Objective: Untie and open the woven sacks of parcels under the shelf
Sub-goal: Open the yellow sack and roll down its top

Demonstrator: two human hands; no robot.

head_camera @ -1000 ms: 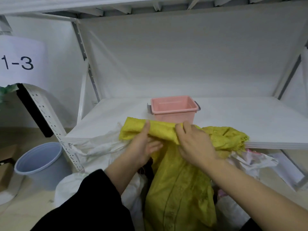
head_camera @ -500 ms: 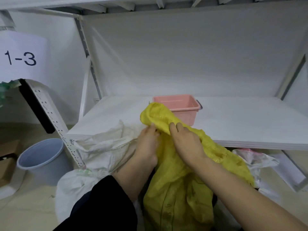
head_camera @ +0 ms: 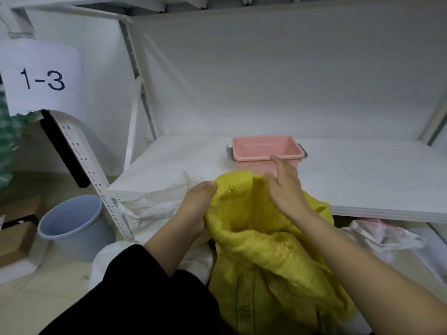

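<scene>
A yellow woven sack (head_camera: 271,262) stands in front of the white shelf board (head_camera: 362,180), its mouth gaping open at the top. My left hand (head_camera: 196,204) pinches the left rim of that mouth. My right hand (head_camera: 285,187) hovers over the right side of the opening with its fingers spread and relaxed, holding nothing. A white woven sack (head_camera: 154,206) lies crumpled to the left, partly behind my left arm. What is inside the yellow sack is hidden.
A pink plastic bin (head_camera: 266,151) sits on the shelf board just behind the sack. A grey-blue bucket (head_camera: 70,223) stands on the floor at left beside cardboard boxes (head_camera: 17,240). A perforated shelf post (head_camera: 89,175) leans nearby. Clear plastic bags (head_camera: 384,238) lie at right.
The sack's top was bunched between both hands; now its mouth is spread open. My right hand has let go and lifted, while my left keeps hold of the rim.
</scene>
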